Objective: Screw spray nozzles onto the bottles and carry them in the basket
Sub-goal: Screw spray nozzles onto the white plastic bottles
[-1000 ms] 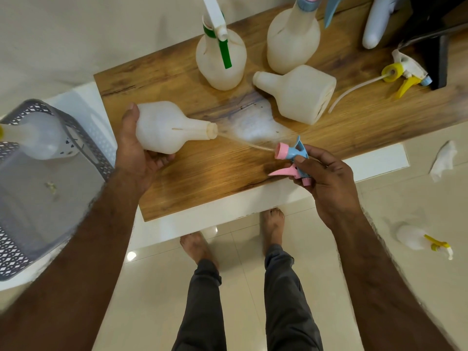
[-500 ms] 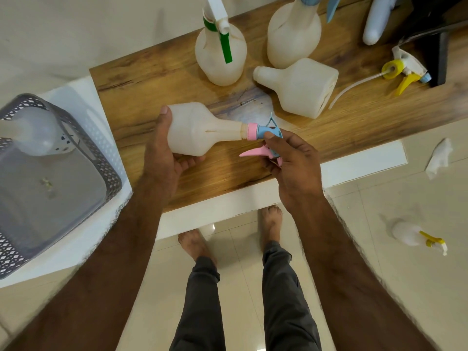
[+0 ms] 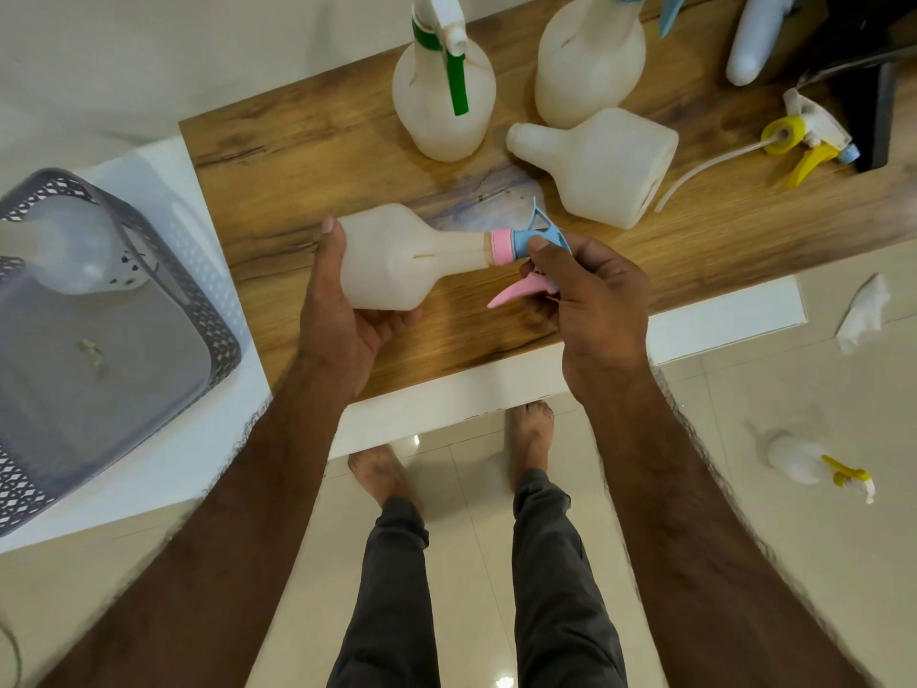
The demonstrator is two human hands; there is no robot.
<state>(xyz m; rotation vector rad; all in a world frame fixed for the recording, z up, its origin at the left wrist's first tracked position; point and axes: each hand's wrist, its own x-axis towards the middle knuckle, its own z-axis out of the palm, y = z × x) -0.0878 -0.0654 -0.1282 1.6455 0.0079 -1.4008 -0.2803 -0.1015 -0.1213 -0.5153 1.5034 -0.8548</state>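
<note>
My left hand (image 3: 342, 310) grips the body of a white plastic bottle (image 3: 397, 258) held sideways over the wooden tabletop (image 3: 307, 156), neck pointing right. A pink and blue spray nozzle (image 3: 521, 245) sits on the neck, its pink collar against the bottle mouth and its pink trigger hanging below. My right hand (image 3: 590, 295) holds the nozzle head. At the left a grey perforated basket (image 3: 198, 295) holds one white bottle (image 3: 74, 245).
On the table stand a bottle with a green and white nozzle (image 3: 441, 91) and a bottle with a blue nozzle (image 3: 590, 57); a bare bottle (image 3: 605, 161) lies on its side. A loose yellow and white nozzle (image 3: 804, 136) lies at right. A yellow-nozzled bottle (image 3: 814, 466) lies on the floor.
The nozzle's dip tube has slid fully into the bottle and the pink collar now meets the neck. Both hands have come together near the table's middle.
</note>
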